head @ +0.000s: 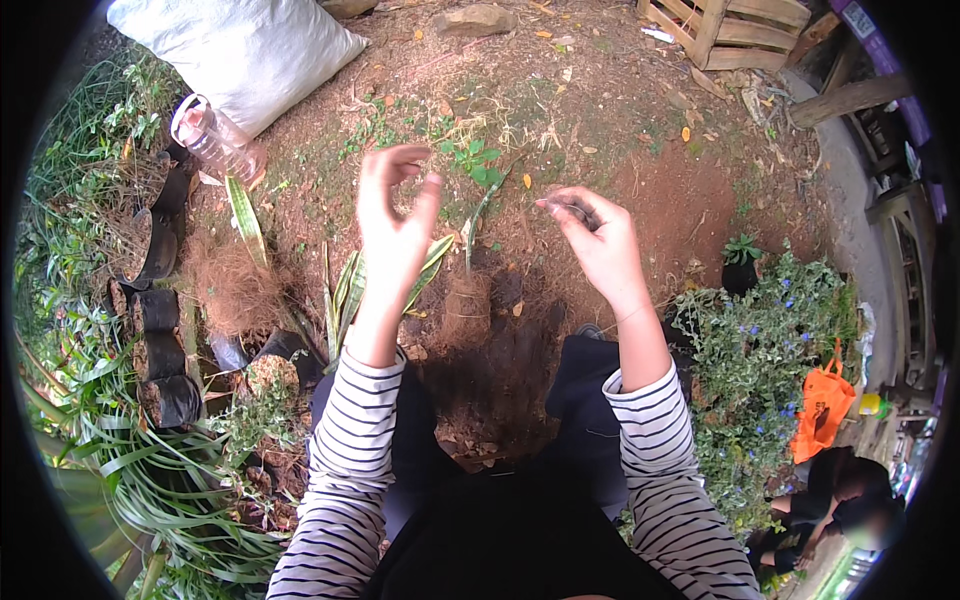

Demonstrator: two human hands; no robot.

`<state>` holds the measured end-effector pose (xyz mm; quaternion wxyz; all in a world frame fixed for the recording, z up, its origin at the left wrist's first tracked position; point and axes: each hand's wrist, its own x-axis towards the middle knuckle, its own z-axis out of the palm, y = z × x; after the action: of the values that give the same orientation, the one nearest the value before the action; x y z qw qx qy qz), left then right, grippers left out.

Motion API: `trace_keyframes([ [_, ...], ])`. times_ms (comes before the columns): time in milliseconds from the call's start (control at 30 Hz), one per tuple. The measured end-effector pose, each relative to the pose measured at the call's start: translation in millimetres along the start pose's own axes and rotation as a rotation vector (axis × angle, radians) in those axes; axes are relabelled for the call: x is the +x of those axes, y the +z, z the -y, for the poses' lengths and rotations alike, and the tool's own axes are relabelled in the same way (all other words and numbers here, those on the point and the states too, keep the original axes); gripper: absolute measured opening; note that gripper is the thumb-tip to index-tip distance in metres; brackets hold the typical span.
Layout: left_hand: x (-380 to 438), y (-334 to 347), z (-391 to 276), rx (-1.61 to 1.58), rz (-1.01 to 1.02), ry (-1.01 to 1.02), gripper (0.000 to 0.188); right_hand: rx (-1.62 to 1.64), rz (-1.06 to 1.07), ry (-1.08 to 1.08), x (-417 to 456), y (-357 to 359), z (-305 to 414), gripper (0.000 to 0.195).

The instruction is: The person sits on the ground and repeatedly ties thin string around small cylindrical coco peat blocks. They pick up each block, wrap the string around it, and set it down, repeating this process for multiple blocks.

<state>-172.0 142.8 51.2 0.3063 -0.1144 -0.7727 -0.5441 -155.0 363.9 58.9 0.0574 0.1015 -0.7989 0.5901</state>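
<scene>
My left hand (397,202) is raised above the soil, its fingers curved and apart, slightly blurred, with nothing visible in it. Opposite it, my right hand (596,225) has its fingertips drawn together; whether a fine strand is between them cannot be told. A thin strand crosses near my right wrist. Between and below the hands is a root ball wrapped in brown fibre (466,304), with one slender green leaf (480,214) rising from it. Yellow-edged snake plant leaves (349,289) show beside my left forearm. A loose heap of brown fibre (236,289) lies farther left.
A white sack (244,60) and a clear pink bottle (217,142) are at upper left. Black plant bags (161,330) line the left side. A wooden crate (735,30) stands at upper right. Blue-flowered plants (757,345), an orange bag (821,409) and another person (832,495) are at right.
</scene>
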Motion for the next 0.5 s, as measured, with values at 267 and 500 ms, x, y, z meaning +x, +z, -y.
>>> trace_keyframes([
  [267, -25.5, 36.0, -19.0, 0.436, 0.361, 0.307, 0.043, 0.044, 0.047, -0.036, -1.8, 3.3, -8.5, 0.014],
  [500, -24.9, 36.0, -11.8, 0.339, 0.295, 0.114, 0.013, -0.086, 0.092, -0.073, -4.0, 1.4, -1.6, 0.024],
])
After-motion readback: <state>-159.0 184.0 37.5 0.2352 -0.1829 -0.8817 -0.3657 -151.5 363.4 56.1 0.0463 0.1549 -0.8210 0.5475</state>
